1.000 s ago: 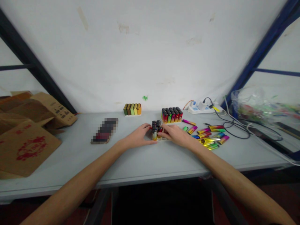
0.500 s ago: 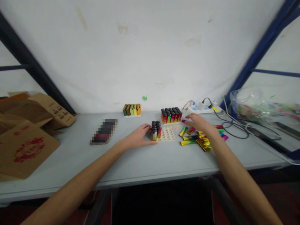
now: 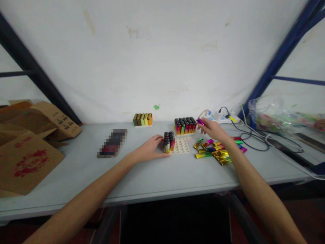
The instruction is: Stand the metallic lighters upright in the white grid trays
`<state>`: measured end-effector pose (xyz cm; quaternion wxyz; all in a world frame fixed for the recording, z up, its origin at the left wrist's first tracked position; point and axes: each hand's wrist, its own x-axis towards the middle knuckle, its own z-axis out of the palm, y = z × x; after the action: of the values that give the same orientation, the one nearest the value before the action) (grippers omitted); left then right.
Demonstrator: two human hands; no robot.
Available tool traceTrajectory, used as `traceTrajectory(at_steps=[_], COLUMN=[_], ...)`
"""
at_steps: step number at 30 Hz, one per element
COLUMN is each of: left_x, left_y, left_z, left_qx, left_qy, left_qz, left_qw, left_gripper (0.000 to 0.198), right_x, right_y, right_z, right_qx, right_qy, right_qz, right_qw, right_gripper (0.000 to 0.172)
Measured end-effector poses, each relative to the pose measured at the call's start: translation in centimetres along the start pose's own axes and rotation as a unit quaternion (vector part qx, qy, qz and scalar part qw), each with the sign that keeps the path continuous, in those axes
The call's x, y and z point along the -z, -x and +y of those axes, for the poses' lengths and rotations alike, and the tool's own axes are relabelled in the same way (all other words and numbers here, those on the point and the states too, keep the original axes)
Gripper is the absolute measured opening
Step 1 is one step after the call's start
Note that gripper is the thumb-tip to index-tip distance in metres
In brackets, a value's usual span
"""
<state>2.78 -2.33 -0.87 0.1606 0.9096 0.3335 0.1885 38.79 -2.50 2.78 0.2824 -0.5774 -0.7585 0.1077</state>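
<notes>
My left hand rests on the table with thumb and fingers round the left end of a white tray with round holes. Several black-topped lighters stand upright in that tray's left part. My right hand pinches a purple lighter, held tilted just above the table. Left of it, a full block of colourful lighters stands in a second tray. Nearer to me lies a loose pile of shiny metallic-coloured lighters.
A block of green, yellow and orange lighters stands by the wall. Cardboard boxes are at the left, beside a blurred-out dark object. A power strip, cables and a plastic bag are at the right.
The purple lighter, lying on the table before, is now lifted in my right hand, whose fingers have closed on it. My left hand stays where it was.
</notes>
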Motion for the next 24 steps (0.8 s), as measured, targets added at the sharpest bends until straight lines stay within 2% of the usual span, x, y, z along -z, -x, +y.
traceTrajectory(at_steps=[6, 8, 11, 15, 20, 24], left_x=[0.0, 0.0, 0.0, 0.0, 0.0, -0.1], left_y=[0.0, 0.0, 0.1, 0.0, 0.0, 0.1], left_z=[-0.1, -0.1, 0.0, 0.1, 0.1, 0.1], left_qx=[0.0, -0.001, 0.002, -0.001, -0.004, -0.005], left_qy=[0.003, 0.0, -0.006, -0.003, 0.009, 0.007], left_qz=[0.003, 0.0, -0.002, 0.002, 0.01, 0.01], left_qw=[1.0, 1.0, 1.0, 1.0, 1.0, 1.0], left_gripper=[0.072, 0.073, 0.075, 0.073, 0.072, 0.073], right_x=[0.0, -0.4, -1.4, -3.4, -5.5, -6.0], right_y=[1.0, 1.1, 1.2, 1.6, 2.0, 2.1], right_z=[-2.4, -3.5, -5.4, -7.5, -8.9, -9.1], right_qx=[-0.002, 0.012, 0.041, 0.038, 0.019, 0.029], right_qy=[-0.18, -0.204, -0.192, -0.167, -0.125, -0.119], right_qz=[0.033, 0.046, 0.06, 0.079, 0.091, 0.083], right_qw=[0.983, 0.978, 0.979, 0.982, 0.988, 0.989], right_gripper=[0.04, 0.042, 0.048, 0.053, 0.043, 0.035])
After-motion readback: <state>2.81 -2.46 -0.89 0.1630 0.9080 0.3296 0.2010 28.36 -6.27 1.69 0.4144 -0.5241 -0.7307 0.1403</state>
